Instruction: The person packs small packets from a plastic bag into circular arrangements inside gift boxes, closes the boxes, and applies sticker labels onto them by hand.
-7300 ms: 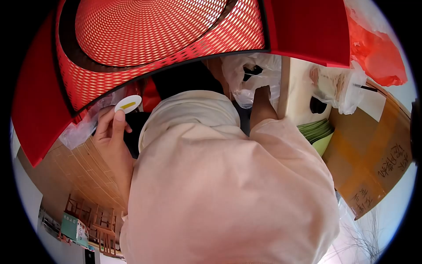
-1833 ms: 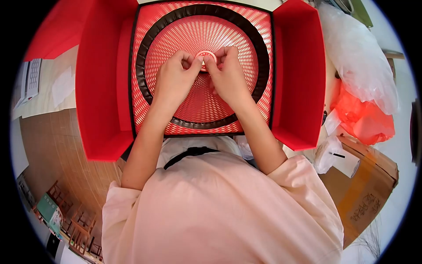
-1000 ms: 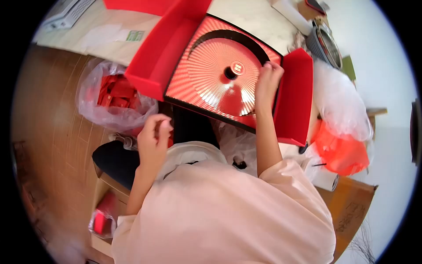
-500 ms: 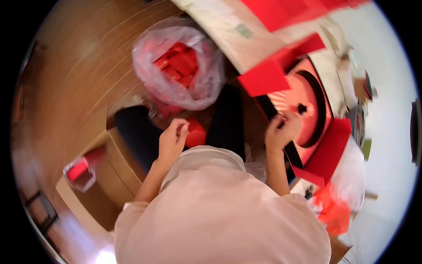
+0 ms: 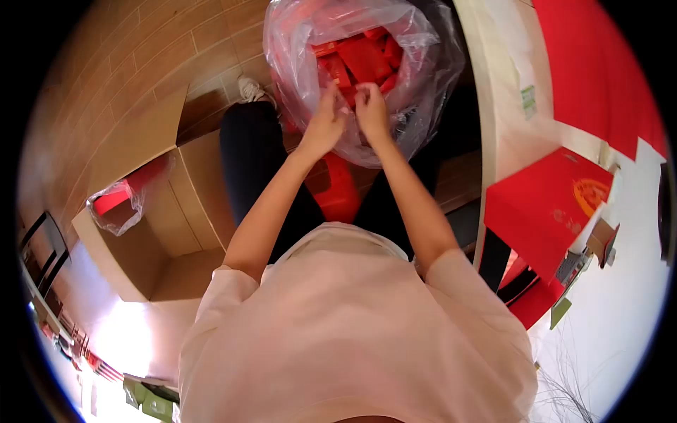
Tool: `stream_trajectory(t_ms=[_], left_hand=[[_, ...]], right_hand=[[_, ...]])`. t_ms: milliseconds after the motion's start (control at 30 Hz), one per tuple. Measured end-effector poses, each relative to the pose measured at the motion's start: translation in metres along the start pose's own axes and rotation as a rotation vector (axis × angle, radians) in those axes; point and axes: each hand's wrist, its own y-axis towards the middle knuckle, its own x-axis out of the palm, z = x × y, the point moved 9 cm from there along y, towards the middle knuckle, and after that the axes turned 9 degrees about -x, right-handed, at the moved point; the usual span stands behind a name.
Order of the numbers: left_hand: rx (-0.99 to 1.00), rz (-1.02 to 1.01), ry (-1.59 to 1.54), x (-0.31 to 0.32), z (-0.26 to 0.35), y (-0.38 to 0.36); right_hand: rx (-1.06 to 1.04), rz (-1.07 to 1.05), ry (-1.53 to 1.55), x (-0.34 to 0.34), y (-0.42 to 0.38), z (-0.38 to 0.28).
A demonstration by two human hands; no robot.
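Observation:
Both my hands are at the near side of a large clear plastic bag [image 5: 296,70] filled with small red packets [image 5: 363,60]. My left hand [image 5: 326,125] points forward over the bag's rim, its fingers drawn together near the packets. Just to its right, my right hand [image 5: 371,113] has its fingers bent inward in a pinch. What either hand holds, if anything, is too small and blurred to make out. A gap separates the two hands. Below them, a red plastic object [image 5: 338,190] shows between my legs.
An open cardboard box [image 5: 187,225] stands at my left, with a red item in clear wrap [image 5: 113,202] at its flap. On the right, a pale table edge [image 5: 486,84] carries an open red box [image 5: 543,204] and red sheets [image 5: 592,70].
My right hand has left the red box on the right and joined my left hand over the bag. My left hand has moved forward from near my lap. The view has turned left.

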Motion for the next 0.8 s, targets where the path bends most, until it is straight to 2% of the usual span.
stream_trajectory(t_ms=[33, 67, 100, 167, 200, 267, 300, 367, 400, 500, 633, 700, 733, 800], left_hand=[[0.107, 0.244, 0.220, -0.015, -0.007, 0.003], [0.015, 0.245, 0.239, -0.030, -0.018, -0.001], [-0.078, 0.244, 0.260, -0.046, -0.028, -0.006], [-0.144, 0.217, 0.099, -0.065, -0.024, -0.028], [-0.149, 0.224, 0.112, -0.072, -0.022, -0.036], [-0.121, 0.138, 0.148, -0.072, -0.016, -0.043], [-0.128, 0.148, 0.156, -0.076, -0.012, -0.042], [-0.278, 0.066, -0.077, -0.074, -0.016, -0.038], [-0.295, 0.080, -0.097, -0.076, -0.023, -0.036], [-0.310, 0.074, -0.187, -0.073, -0.032, -0.031], [-0.296, 0.090, -0.096, -0.071, -0.025, -0.031], [-0.197, 0.071, -0.150, -0.069, -0.015, -0.033], [-0.197, 0.076, -0.139, -0.069, -0.016, -0.032], [-0.200, 0.041, -0.195, -0.068, -0.016, -0.031]], right_hand=[[0.128, -0.061, 0.011, 0.024, 0.019, 0.023], [0.251, -0.121, 0.020, 0.049, 0.034, 0.042], [0.254, -0.128, 0.027, 0.067, 0.050, 0.049], [0.348, -0.099, -0.096, 0.096, 0.068, 0.070], [0.350, -0.109, -0.083, 0.117, 0.074, 0.087], [0.274, -0.085, 0.238, 0.163, 0.081, 0.109], [0.273, -0.096, 0.248, 0.169, 0.080, 0.105], [0.409, -0.210, -0.053, 0.160, 0.062, 0.106], [0.394, -0.345, -0.111, 0.159, 0.060, 0.100], [0.374, -0.463, -0.128, 0.164, 0.063, 0.103], [0.315, -0.430, -0.147, 0.164, 0.062, 0.086], [0.306, -0.278, -0.145, 0.155, 0.069, 0.074], [0.305, -0.281, -0.132, 0.154, 0.072, 0.070], [0.110, -0.168, -0.231, 0.129, 0.085, 0.053]])
